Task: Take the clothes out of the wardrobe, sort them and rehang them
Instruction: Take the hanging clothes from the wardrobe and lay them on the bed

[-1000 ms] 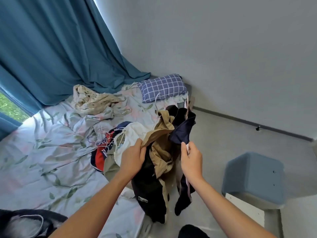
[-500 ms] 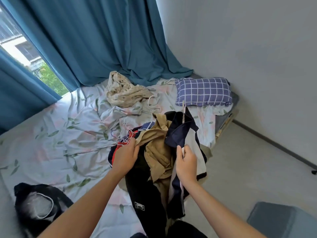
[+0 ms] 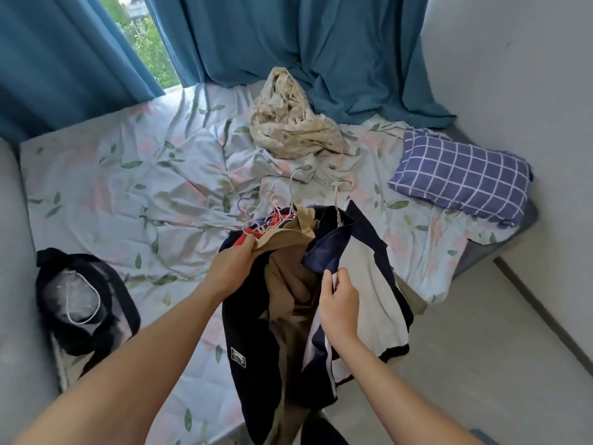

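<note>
A bundle of clothes on several white hangers [image 3: 272, 207] hangs over the front edge of the bed. My left hand [image 3: 231, 268] grips the bundle's left side, on a tan garment [image 3: 288, 284] and a dark navy one with a small white patch [image 3: 244, 342]. My right hand [image 3: 340, 300] pinches the edge of a navy and white garment [image 3: 365, 284] on the right of the bundle. A red piece [image 3: 244, 240] shows just above my left hand.
The bed [image 3: 112, 187] has a pale floral sheet. On it lie a crumpled beige cloth [image 3: 288, 123], a blue checked pillow [image 3: 462, 178] and a black garment with a hanger [image 3: 83, 300]. Teal curtains [image 3: 288, 43] hang behind. Grey floor [image 3: 481, 348] lies to the right.
The view has swung left and down over the bed. The bundle has come lower over the bed's edge. Both hands keep their hold on it.
</note>
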{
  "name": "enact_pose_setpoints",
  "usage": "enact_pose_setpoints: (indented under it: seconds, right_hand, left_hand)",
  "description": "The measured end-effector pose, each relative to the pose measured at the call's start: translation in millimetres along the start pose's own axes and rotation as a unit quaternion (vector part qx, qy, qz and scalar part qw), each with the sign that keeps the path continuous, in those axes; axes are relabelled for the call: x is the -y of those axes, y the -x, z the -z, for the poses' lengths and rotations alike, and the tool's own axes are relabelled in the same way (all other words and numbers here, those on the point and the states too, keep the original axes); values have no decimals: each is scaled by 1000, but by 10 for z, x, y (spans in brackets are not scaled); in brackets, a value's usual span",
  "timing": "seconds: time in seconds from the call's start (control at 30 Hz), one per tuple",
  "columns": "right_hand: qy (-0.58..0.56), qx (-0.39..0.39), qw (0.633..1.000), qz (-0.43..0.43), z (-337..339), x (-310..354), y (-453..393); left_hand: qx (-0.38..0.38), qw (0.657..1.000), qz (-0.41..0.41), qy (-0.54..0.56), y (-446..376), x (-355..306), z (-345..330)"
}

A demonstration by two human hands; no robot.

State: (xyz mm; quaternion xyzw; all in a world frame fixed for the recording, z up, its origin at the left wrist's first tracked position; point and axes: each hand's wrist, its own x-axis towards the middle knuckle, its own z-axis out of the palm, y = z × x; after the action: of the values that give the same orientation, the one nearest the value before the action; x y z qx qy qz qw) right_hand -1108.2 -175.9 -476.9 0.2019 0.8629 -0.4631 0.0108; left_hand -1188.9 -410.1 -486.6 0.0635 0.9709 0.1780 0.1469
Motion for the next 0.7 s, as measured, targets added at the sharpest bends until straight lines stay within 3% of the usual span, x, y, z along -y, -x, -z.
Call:
enact_pose_setpoints:
  seconds: [0.17,0.7]
  right_hand:
    - [8,30,999,-14,-373,53,-170]
    - [36,46,998,-31,-1434,625,-751]
  left_hand:
    - [26,999,38,6,-231,445,-152]
    - [-39,991,132,-6,375,974,-316]
